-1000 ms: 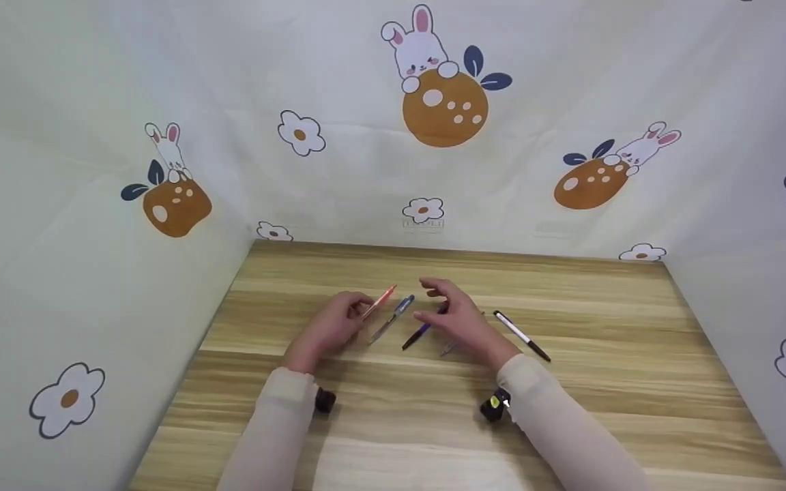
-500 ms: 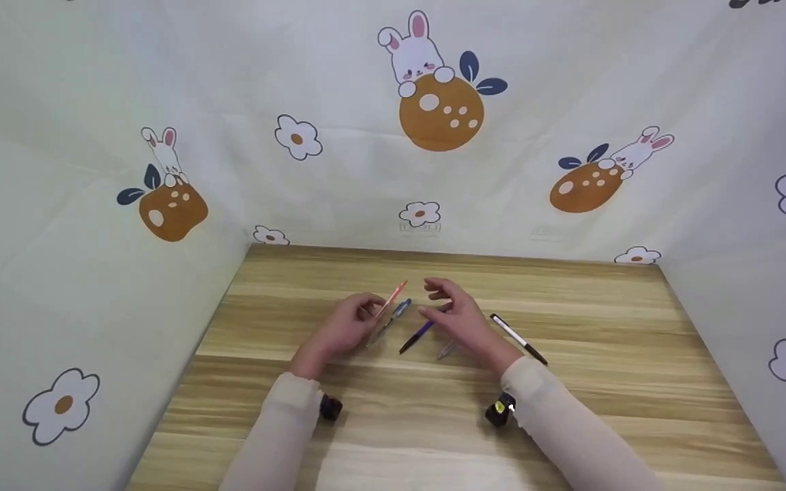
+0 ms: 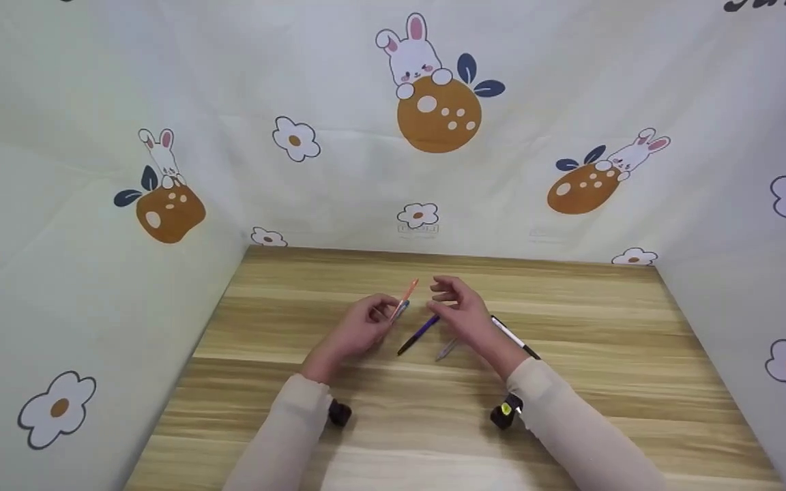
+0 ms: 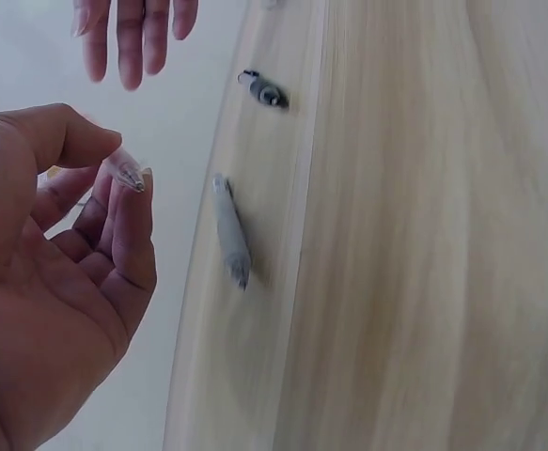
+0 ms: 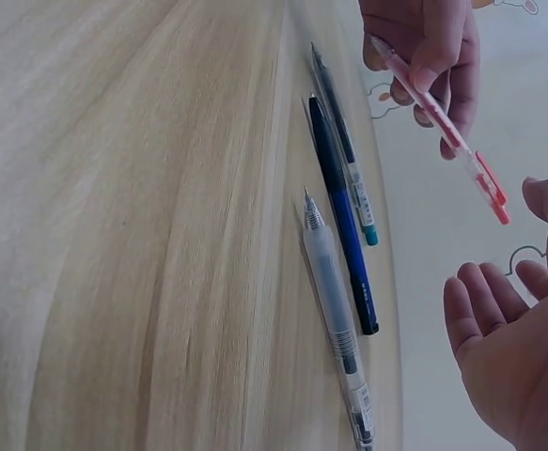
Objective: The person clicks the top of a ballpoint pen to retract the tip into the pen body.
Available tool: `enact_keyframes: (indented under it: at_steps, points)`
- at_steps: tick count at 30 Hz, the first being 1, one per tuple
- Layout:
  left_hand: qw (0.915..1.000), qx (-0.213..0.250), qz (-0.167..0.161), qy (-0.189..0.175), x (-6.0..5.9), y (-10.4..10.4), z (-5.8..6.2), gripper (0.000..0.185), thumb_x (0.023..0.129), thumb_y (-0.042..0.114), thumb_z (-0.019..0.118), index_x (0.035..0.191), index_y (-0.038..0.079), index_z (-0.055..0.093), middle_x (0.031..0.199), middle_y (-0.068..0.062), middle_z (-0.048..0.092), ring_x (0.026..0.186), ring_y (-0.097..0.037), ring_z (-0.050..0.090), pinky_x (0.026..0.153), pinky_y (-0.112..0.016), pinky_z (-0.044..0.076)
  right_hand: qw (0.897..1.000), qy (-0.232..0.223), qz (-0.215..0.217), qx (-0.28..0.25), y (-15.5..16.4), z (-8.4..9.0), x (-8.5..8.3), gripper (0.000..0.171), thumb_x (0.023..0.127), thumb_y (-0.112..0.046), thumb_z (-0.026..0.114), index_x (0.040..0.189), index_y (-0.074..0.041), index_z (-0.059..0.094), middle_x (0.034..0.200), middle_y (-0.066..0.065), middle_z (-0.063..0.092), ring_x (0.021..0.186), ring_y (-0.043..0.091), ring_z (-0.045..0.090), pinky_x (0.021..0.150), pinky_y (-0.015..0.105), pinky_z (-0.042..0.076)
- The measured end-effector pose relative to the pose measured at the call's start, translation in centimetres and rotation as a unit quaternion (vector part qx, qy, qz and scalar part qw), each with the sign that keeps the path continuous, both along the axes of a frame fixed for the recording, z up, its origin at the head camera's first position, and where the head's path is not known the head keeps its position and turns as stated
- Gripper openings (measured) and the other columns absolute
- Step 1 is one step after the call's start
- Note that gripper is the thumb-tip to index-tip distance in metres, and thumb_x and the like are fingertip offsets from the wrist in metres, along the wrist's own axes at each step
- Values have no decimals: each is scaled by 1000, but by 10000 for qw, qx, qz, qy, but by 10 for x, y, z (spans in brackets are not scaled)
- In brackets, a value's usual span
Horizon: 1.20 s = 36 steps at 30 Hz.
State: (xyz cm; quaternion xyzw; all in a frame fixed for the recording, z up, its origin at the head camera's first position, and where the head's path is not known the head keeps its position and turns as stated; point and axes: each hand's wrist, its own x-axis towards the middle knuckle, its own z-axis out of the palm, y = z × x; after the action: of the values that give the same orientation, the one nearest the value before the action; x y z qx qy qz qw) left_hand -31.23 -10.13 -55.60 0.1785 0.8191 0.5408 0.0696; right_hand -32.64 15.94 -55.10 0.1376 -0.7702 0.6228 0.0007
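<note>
Orange-red and translucent, the red pen (image 3: 406, 296) sits just above the middle of the head view, pinched near its tip end by the curled fingers of the left hand (image 3: 360, 326) and tilted up toward the right, so its clip end points at the right hand (image 3: 462, 311). That hand hangs beside it with relaxed, parted fingers, holding nothing and apparently ready to receive it. On the wooden table (image 3: 591, 354) below lie a dark blue pen (image 3: 417, 334), a clear pen (image 3: 446, 349) and a black-and-white pen (image 3: 514, 337). The right wrist view shows what the head view hides: another pen with a teal tip (image 5: 347, 158) lying alongside the blue one. The left wrist view shows only the pinching fingertips (image 4: 133, 202).
</note>
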Motion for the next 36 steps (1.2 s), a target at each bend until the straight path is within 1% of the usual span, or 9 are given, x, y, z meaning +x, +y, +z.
enact_keyframes:
  at_steps: [4,8,12,15,17,22,27,31,36]
  points:
    - [9998,143,-95,37,1,8,0,36,100,-2,68,136,-1,71,111,-12,71,98,-19,65,86,-30,55,9995,-134,-32,-297,2,0,1,51,101,-4,78,150,2,60,139,20,68,124,36,68,102,36,58]
    - [9992,372,-145,-3,3,16,0,35,100,-1,68,135,0,71,112,-15,71,98,-20,65,84,-29,55,9986,-225,-16,-469,4,2,3,51,103,-4,76,150,4,59,140,21,67,123,34,68,99,33,59]
    - [9980,590,-225,-59,3,24,-1,39,97,-3,65,135,-2,70,112,-17,70,96,-18,64,82,-27,55,9976,-367,-22,-582,5,5,6,53,104,-5,76,153,3,57,143,22,65,124,32,67,97,29,59]
    - [9971,681,-312,-130,3,29,-2,42,95,-4,63,137,-3,69,111,-16,69,95,-17,63,82,-26,54,9968,-424,-44,-681,5,7,6,53,104,-5,76,153,1,58,144,23,64,123,30,67,94,26,58]
    - [9960,774,-391,-208,4,31,-2,44,94,-4,63,138,-4,67,110,-15,68,95,-17,63,81,-27,54,9963,-418,-53,-747,6,7,7,52,104,-5,75,153,1,58,144,24,64,122,29,67,93,26,58]
    - [9924,1053,-519,-376,7,38,-1,46,93,-5,61,139,-6,65,109,-10,66,95,-18,62,79,-26,54,9959,-391,-124,-806,8,9,9,54,104,-5,76,154,-1,56,140,19,67,118,25,68,94,27,59]
    - [9900,1256,-485,-416,7,45,-2,47,91,-6,62,138,-5,65,109,-9,64,94,-18,61,80,-26,53,9941,-421,-164,-986,11,13,10,52,105,-3,74,153,1,56,139,22,67,116,22,68,97,29,59]
    - [9879,1430,-417,-442,8,51,-3,48,90,-7,62,138,-6,65,107,-7,63,90,-15,61,74,-24,52,9938,-386,-269,-1012,12,15,9,51,104,0,74,152,1,58,136,24,69,112,20,69,95,28,60]
    - [9812,1764,-533,-580,9,59,-5,49,90,-9,62,139,-11,61,105,-7,63,86,-14,62,69,-23,52,9930,-376,-297,-1080,15,18,8,50,104,0,74,152,-1,59,135,22,69,113,19,69,97,30,60]
